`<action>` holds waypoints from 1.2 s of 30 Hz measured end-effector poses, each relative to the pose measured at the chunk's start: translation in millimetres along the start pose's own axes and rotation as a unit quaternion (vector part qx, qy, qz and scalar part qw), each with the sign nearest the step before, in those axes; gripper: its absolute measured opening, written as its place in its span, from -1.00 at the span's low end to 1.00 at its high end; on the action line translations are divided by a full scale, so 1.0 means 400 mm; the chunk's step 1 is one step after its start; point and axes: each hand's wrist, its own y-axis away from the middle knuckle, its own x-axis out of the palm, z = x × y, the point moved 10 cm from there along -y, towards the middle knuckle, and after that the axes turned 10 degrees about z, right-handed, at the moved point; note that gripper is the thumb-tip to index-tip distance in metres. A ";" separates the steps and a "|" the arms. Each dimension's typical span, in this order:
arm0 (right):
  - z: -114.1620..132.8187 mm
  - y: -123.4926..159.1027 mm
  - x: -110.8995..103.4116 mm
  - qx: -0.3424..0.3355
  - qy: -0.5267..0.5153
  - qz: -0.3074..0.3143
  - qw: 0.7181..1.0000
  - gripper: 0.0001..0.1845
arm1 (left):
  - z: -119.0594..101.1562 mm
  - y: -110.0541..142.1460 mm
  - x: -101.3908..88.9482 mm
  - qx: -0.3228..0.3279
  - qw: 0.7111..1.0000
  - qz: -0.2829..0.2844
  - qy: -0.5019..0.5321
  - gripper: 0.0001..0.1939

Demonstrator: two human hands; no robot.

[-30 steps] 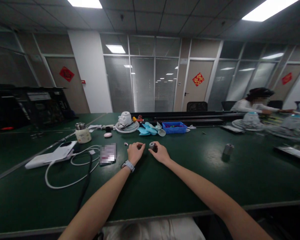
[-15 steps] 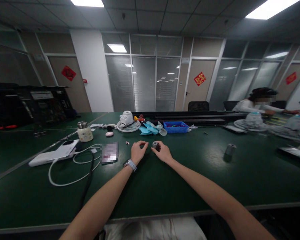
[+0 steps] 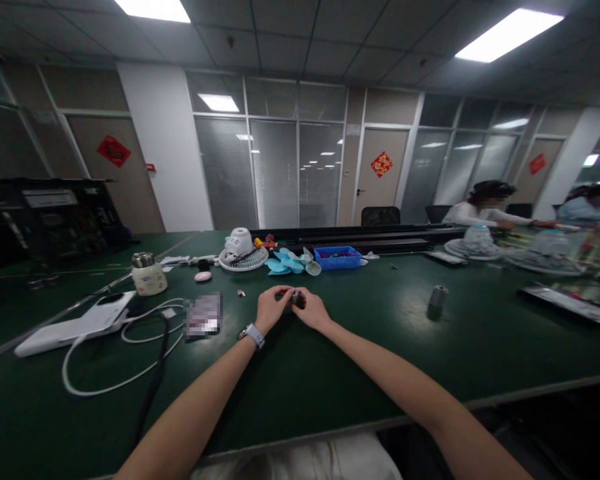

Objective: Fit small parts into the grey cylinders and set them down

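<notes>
My right hand [image 3: 313, 311] grips a small grey metal cylinder [image 3: 296, 299] above the green table, with fingers and thumb curled around it. From the other side, the fingertips of my left hand [image 3: 272, 308] close on the same cylinder, so both hands meet at it. Much of its surface is hidden behind the fingers. Standing upright on the table to the right is a similar grey metal cylinder [image 3: 438, 296]. A very small pinkish piece [image 3: 241, 293] lies left of my left hand.
Beyond my hands sit a white fan body with its grille [image 3: 241, 256], light-blue fan blades [image 3: 286, 261] and a blue bin [image 3: 337, 258]. On the left are a bottle [image 3: 149, 275], a white power bank [image 3: 77, 323] and looping cables. A co-worker [image 3: 483, 205] sits at the far right.
My left hand, earlier apart with fingertips pinched, has come to the cylinder in my right hand. The whole view has shifted slightly, moving table items leftward.
</notes>
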 end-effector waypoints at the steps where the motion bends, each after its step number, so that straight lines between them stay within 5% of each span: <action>1: 0.001 0.000 0.000 0.001 0.001 0.002 1.000 -0.61 | -0.002 -0.001 0.000 0.002 1.000 0.003 0.002 -0.72; 19: -0.004 0.001 0.001 0.013 -0.022 0.010 1.000 -0.60 | -0.043 -0.005 0.004 0.012 0.993 0.037 -0.110 -0.72; 26: -0.026 -0.003 0.003 0.008 -0.020 -0.011 1.000 -0.61 | 0.057 0.005 -0.012 -0.066 0.997 0.026 0.026 -0.56; 30: -0.089 -0.001 -0.105 0.034 -0.026 -0.051 0.998 -0.58 | 0.169 0.020 -0.062 -0.146 0.985 -0.053 0.078 -0.56; 36: -0.306 0.098 -0.451 0.174 0.151 -0.201 0.952 -0.59 | 0.207 0.026 -0.068 -0.160 0.985 -0.054 0.020 -0.67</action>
